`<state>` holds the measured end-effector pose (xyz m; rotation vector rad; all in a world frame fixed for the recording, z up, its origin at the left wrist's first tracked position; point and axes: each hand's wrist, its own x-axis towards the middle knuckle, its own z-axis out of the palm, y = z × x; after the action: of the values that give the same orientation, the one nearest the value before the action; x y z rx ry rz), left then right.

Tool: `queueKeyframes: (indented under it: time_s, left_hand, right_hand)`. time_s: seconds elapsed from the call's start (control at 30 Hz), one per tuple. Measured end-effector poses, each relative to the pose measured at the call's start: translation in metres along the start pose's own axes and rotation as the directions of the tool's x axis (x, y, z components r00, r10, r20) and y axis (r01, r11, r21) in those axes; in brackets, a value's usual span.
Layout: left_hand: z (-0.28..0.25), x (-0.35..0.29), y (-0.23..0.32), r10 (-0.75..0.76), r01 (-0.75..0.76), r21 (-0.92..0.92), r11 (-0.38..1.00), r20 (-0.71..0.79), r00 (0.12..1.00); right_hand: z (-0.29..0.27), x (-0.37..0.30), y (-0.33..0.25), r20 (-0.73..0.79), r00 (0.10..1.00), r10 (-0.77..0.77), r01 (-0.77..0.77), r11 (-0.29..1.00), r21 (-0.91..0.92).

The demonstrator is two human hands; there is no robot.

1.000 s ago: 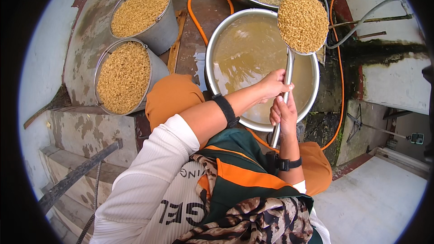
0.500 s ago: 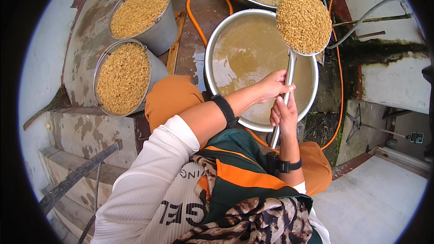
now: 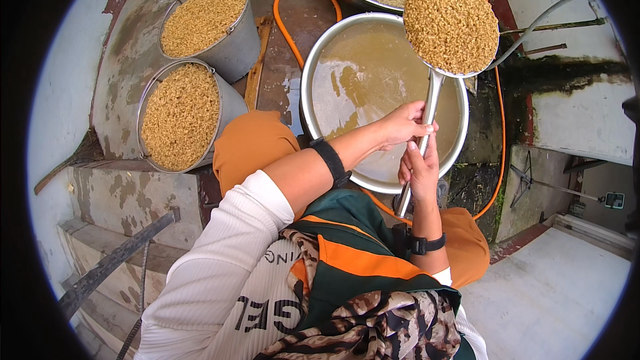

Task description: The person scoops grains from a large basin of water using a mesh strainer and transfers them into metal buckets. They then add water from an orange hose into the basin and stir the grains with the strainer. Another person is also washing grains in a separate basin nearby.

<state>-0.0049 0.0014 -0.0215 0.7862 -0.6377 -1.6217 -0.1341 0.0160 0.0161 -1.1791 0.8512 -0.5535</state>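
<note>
One long-handled metal scoop crosses the head view, its handle slanting from lower left to upper right. The left hand grips it around mid-shaft; the right hand is wrapped around it just below, nearer the wearer. Ahead and rightward, closest to the left hand, lies its heap of golden grain, overlapping a wide basin's far right rim.

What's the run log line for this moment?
left hand: gripping ladle; right hand: gripping ladle, nearer body; ladle: heaped with tan grain; basin: murky water
</note>
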Motion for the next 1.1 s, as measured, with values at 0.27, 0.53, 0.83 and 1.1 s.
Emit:
queueKeyframes:
  time_s: [0.27,0.53,0.83,1.1]
  left_hand:
    - [0.0009,-0.0021,0.0041,0.005,-0.006,0.013,1.000,0.009,1.000]
    - [0.0007,-0.0012,0.0036,0.013,-0.013,0.019,1.000,0.016,1.000]
    - [0.0011,-0.0016,0.0048,-0.003,0.003,-0.004,1.000,0.029,1.000]
    - [0.0002,-0.0004,0.0045,-0.005,0.005,-0.016,1.000,0.036,0.999]
  right_hand:
    - [0.0012,-0.0007,-0.0025,0.000,1.000,0.003,-0.003,1.000,-0.013]
    - [0.0017,-0.0011,-0.0030,0.001,1.000,-0.005,0.005,1.000,-0.014]
    - [0.0019,-0.0017,-0.0055,0.008,1.000,-0.014,0.014,1.000,-0.024]
    - [0.0012,-0.0019,-0.0069,0.008,1.000,-0.016,0.016,0.999,-0.037]
